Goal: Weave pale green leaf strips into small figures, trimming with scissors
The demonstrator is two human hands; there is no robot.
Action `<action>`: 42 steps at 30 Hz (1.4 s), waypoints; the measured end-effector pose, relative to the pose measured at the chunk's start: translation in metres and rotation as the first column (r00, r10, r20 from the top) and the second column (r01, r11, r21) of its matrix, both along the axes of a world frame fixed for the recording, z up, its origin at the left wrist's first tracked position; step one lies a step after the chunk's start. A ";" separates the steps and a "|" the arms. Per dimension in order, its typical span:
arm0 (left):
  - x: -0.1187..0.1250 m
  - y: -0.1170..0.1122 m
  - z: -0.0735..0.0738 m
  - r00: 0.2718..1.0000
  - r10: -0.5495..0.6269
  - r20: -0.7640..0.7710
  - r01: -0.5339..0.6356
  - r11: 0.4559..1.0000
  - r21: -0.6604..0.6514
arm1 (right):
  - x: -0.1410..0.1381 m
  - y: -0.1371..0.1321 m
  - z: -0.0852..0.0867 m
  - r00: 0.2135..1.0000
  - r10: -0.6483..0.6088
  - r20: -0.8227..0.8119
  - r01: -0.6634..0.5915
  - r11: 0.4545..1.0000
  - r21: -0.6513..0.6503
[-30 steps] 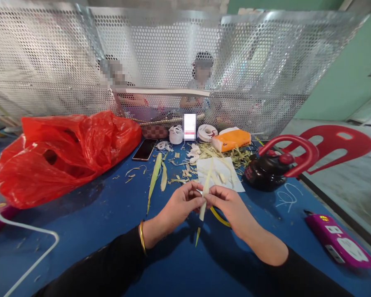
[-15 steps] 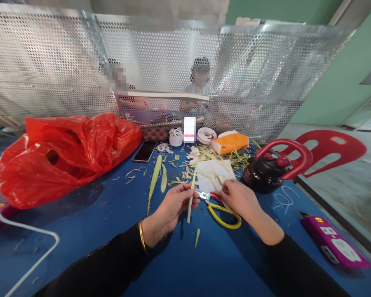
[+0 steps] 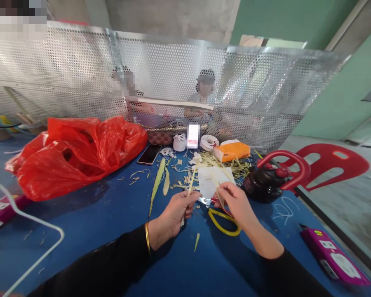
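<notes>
A thin pale-green plant strip (image 3: 192, 180) is pinched in my left hand (image 3: 174, 212), its upper end slanting away from me. My right hand (image 3: 239, 208) has its fingers closed on a flat cream-coloured leaf strip (image 3: 215, 181), over the near edge of a white paper sheet (image 3: 205, 185). Between my hands lie scissors (image 3: 224, 227) with yellow and red handles, partly hidden by my right fingers. Left of the paper are two longer leaf pieces, one a green leaf (image 3: 157, 181). A small leaf scrap (image 3: 197, 242) lies in front of me.
A red plastic bag (image 3: 89, 156) fills the left side, beside a phone (image 3: 149, 154). Behind the paper are dried plant scraps (image 3: 236, 165), an orange tissue pack (image 3: 233, 151) and a ribbon roll (image 3: 209, 142). A dark pot (image 3: 262, 183) stands right, near a purple box (image 3: 334, 255). People sit beyond a perforated screen (image 3: 173, 66).
My right hand has raised a cream leaf strip off the paper. My left hand has turned, and its strip now leans more. The view has tipped slightly upward.
</notes>
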State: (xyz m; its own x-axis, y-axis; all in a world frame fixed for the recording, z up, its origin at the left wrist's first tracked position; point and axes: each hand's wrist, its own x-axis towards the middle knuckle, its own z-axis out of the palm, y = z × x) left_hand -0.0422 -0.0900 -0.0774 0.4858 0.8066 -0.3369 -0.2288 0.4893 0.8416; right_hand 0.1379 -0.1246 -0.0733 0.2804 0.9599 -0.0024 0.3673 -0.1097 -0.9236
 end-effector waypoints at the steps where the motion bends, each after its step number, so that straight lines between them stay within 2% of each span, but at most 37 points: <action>1: 0.000 -0.001 0.000 1.000 -0.004 0.000 0.004 1.000 0.009 | -0.007 -0.003 0.000 0.997 0.031 -0.068 -0.032 0.999 -0.007; 7: 0.007 -0.010 -0.001 0.999 0.034 0.004 -0.034 0.997 0.074 | -0.037 -0.019 -0.007 0.938 0.156 -0.310 -0.175 0.984 -0.036; 14: -0.001 -0.004 0.005 0.981 0.196 -0.003 -0.195 0.975 0.109 | -0.043 -0.026 -0.008 0.864 0.273 -0.422 -0.325 0.944 -0.055; 21: -0.028 0.008 0.017 0.923 0.375 -0.083 -0.360 0.921 0.149 | -0.050 -0.034 -0.016 0.834 0.349 -0.428 -0.425 0.900 -0.093; 25: -0.056 0.012 0.029 0.912 0.386 -0.141 -0.345 0.905 0.248 | -0.051 -0.034 -0.019 0.836 0.370 -0.405 -0.442 0.892 -0.096; 28: -0.086 0.019 0.035 0.888 0.385 -0.251 -0.290 0.893 0.343 | -0.051 -0.033 -0.019 0.849 0.371 -0.376 -0.436 0.894 -0.102; 32: -0.130 0.032 0.034 0.766 0.439 -0.471 -0.203 0.859 0.471 | -0.052 -0.033 -0.021 0.859 0.384 -0.338 -0.442 0.889 -0.115; 36: -0.165 0.041 0.026 0.553 0.523 -0.649 -0.107 0.817 0.567 | -0.051 -0.034 -0.025 0.870 0.389 -0.303 -0.440 0.890 -0.119; 39: -0.172 0.040 0.025 0.392 0.606 -0.692 -0.052 0.766 0.641 | -0.050 -0.032 -0.027 0.873 0.388 -0.294 -0.438 0.891 -0.124; 40: -0.169 0.039 0.025 0.345 0.639 -0.688 -0.009 0.735 0.678 | -0.050 -0.032 -0.028 0.874 0.389 -0.292 -0.438 0.891 -0.124; 41: -0.164 0.037 0.026 0.253 0.669 -0.699 0.147 0.688 0.711 | -0.050 -0.031 -0.028 0.874 0.388 -0.291 -0.437 0.891 -0.124; 42: -0.157 0.036 0.027 0.204 0.669 -0.715 0.286 0.658 0.697 | -0.050 -0.031 -0.028 0.875 0.387 -0.289 -0.436 0.891 -0.125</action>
State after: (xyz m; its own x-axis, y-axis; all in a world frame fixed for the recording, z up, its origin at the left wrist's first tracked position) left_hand -0.1994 -0.0545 -0.0507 0.0144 0.9721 0.2339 0.8812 -0.1228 0.4564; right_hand 0.0884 -0.1556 -0.1017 -0.1731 0.9637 -0.2033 0.1756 -0.1729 -0.9691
